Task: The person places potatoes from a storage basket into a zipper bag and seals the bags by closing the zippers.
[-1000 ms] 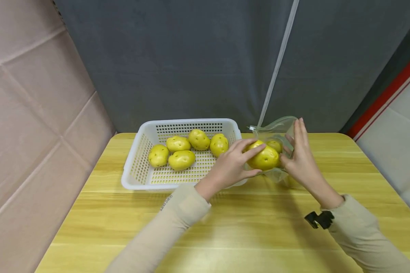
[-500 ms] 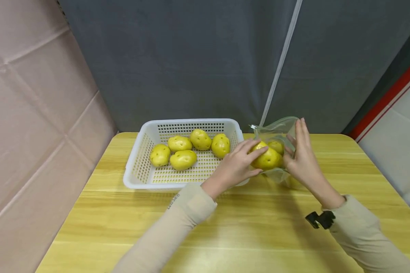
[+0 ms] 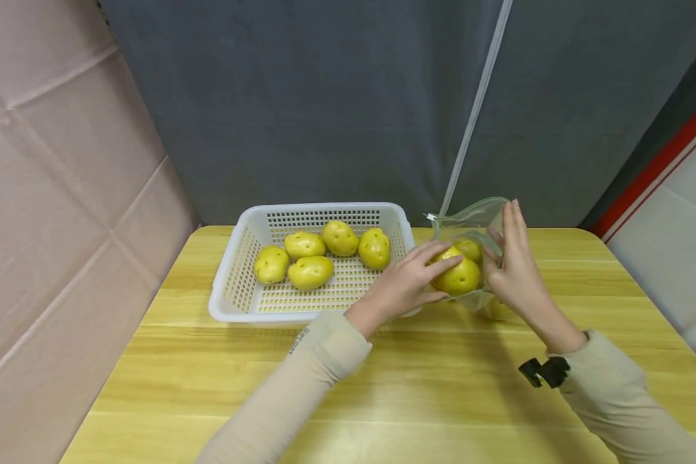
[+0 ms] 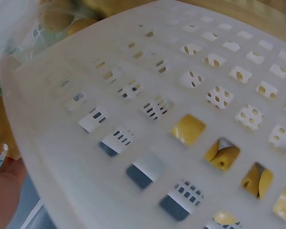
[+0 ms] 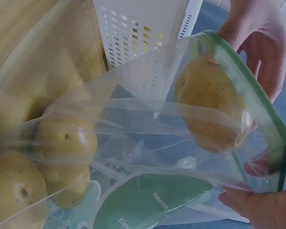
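Note:
A yellow potato [image 3: 459, 278] sits just within the mouth of a clear zip bag [image 5: 143, 112], and my left hand [image 3: 406, 280] holds it by its near-left side. The right wrist view shows that potato through the film, behind the green zip edge [image 5: 248, 76]. My right hand [image 3: 516, 277] grips the bag's right edge, its long fingers pointing upward and its thumb [image 5: 248, 202] at the rim. Several more potatoes [image 5: 66, 140] lie deeper in the bag. In the left wrist view my left hand [image 4: 5, 195] shows only partly, beside the held potato [image 4: 1, 121].
A white perforated basket [image 3: 223, 299] stands left of the bag, with several potatoes [image 3: 310, 272] inside. Its side wall [image 4: 52, 143] fills much of the left wrist view. Beneath lies a wooden table [image 3: 417, 399]; a grey curtain [image 3: 301, 103] hangs behind.
My left hand has shifted right and slightly down, bringing the potato from the bag's opening into its mouth. My right hand has stayed nearly still at the bag's edge.

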